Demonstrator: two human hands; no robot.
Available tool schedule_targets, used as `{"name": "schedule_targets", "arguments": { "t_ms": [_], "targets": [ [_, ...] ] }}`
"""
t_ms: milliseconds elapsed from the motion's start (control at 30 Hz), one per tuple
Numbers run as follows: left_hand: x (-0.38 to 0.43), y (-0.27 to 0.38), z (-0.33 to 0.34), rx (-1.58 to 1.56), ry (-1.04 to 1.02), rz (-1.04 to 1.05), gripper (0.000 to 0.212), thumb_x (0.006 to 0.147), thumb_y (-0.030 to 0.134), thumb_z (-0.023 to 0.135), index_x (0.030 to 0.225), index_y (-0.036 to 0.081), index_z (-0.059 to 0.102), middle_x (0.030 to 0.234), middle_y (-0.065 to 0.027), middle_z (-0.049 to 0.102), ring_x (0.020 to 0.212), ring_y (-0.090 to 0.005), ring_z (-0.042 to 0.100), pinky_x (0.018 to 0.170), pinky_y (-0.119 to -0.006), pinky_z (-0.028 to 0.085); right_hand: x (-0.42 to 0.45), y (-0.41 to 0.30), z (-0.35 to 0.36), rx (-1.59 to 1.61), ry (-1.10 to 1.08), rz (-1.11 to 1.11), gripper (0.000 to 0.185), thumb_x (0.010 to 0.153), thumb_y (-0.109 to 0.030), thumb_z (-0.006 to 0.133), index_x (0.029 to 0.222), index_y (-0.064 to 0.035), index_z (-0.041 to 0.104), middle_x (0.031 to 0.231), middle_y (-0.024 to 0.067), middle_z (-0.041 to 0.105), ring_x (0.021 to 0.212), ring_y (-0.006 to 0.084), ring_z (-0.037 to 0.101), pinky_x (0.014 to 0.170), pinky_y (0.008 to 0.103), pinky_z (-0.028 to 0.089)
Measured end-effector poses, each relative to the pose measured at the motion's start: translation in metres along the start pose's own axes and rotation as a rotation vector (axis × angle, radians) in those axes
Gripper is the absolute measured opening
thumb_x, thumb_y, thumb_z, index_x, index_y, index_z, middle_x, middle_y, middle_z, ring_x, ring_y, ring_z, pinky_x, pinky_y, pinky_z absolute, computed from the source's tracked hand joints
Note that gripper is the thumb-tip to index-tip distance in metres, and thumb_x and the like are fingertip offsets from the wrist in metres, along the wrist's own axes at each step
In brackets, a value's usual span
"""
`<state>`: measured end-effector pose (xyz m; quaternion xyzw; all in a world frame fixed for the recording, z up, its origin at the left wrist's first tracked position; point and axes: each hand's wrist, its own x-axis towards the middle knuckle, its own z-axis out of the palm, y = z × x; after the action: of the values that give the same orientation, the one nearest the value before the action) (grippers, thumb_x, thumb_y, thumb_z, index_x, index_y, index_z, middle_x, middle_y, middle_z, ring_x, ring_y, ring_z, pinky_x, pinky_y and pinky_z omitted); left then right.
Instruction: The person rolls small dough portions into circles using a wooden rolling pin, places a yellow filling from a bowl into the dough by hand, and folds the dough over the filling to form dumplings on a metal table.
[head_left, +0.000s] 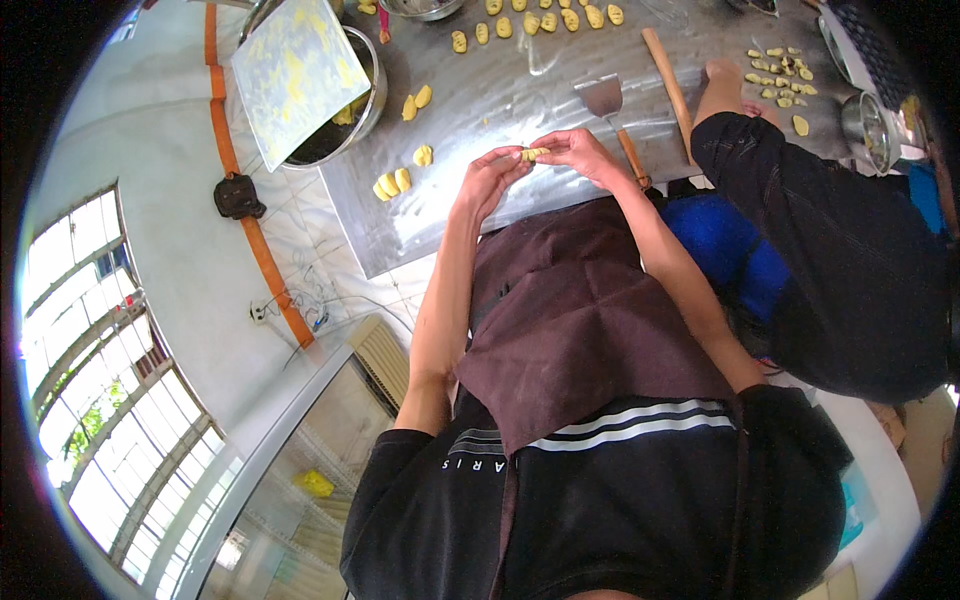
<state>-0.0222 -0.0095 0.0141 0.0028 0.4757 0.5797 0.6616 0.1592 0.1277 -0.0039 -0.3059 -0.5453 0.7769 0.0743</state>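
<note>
A small piece of yellow dough (534, 154) is held between both hands, just above the near part of a steel table (480, 97). My left hand (495, 174) pinches its left end with thumb and fingers. My right hand (577, 154) grips the right end. To the left on the steel lie a single dough lump (423, 155) and a group of three dough pieces (388, 184) side by side. Two more dough pieces (409, 107) lie farther back. Several shaped dough pieces (549, 22) with dark marks stand in rows at the far side.
A scraper with a wooden handle (628, 150) and a wooden rolling pin (669, 90) lie right of my hands. A co-worker's arm (720, 94) reaches over the table beside small dough pieces (780, 71). At the left, a white board (300, 75) rests on a large metal bowl (379, 97).
</note>
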Motion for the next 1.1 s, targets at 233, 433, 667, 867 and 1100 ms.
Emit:
{"name": "schedule_targets", "arguments": {
  "t_ms": [233, 433, 667, 867, 1100],
  "targets": [
    [-0.003, -0.006, -0.003, 0.003, -0.014, 0.004, 0.023, 0.099, 0.002, 0.063, 0.119, -0.010, 0.062, 0.117, -0.0215, 0.069, 0.104, -0.0280, 0.071, 0.097, -0.035, 0.060, -0.005, 0.002, -0.001, -0.004, 0.013, 0.006, 0.035, 0.087, -0.015, 0.082, 0.119, -0.0032, 0.074, 0.109, 0.0058, 0.076, 0.103, 0.0128, 0.068, 0.092, 0.0278, 0.053],
    [-0.008, -0.014, -0.006, -0.024, -0.069, 0.023, 0.023, 0.100, 0.003, 0.062, 0.119, -0.009, 0.061, 0.117, -0.0214, 0.069, 0.104, -0.0264, 0.071, 0.098, -0.034, 0.059, -0.012, 0.004, -0.001, 0.071, -0.028, 0.003, 0.037, 0.088, -0.015, 0.081, 0.122, -0.0035, 0.072, 0.111, 0.0055, 0.075, 0.104, 0.0121, 0.068, 0.095, 0.0274, 0.051],
    [-0.025, -0.014, 0.017, 0.346, -0.082, 0.090, 0.027, 0.096, 0.008, 0.070, 0.119, -0.005, 0.064, 0.113, -0.0127, 0.070, 0.103, -0.0178, 0.068, 0.092, -0.032, 0.057, -0.023, 0.002, -0.003, 0.021, -0.039, 0.053, 0.041, 0.088, -0.013, 0.080, 0.125, -0.0024, 0.068, 0.113, 0.0082, 0.074, 0.106, 0.0139, 0.068, 0.097, 0.0290, 0.050],
    [-0.028, -0.026, 0.014, 0.560, 0.040, 0.248, 0.026, 0.091, 0.010, 0.077, 0.111, -0.004, 0.069, 0.098, -0.0110, 0.075, 0.088, -0.0148, 0.070, 0.081, -0.030, 0.057, -0.023, 0.004, 0.004, 0.068, -0.062, 0.091, 0.047, 0.087, -0.017, 0.083, 0.128, -0.0012, 0.066, 0.117, 0.0113, 0.073, 0.106, 0.0156, 0.069, 0.096, 0.0297, 0.051],
    [-0.036, -0.038, 0.016, 0.660, 0.191, 0.247, 0.024, 0.092, 0.012, 0.076, 0.108, -0.004, 0.070, 0.089, -0.0100, 0.076, 0.081, -0.0141, 0.070, 0.073, -0.028, 0.055, -0.018, 0.008, 0.009, 0.354, -0.031, 0.205, 0.048, 0.097, -0.015, 0.070, 0.139, 0.0012, 0.054, 0.119, 0.0160, 0.070, 0.111, 0.0210, 0.069, 0.103, 0.0306, 0.053]
  ]
}}
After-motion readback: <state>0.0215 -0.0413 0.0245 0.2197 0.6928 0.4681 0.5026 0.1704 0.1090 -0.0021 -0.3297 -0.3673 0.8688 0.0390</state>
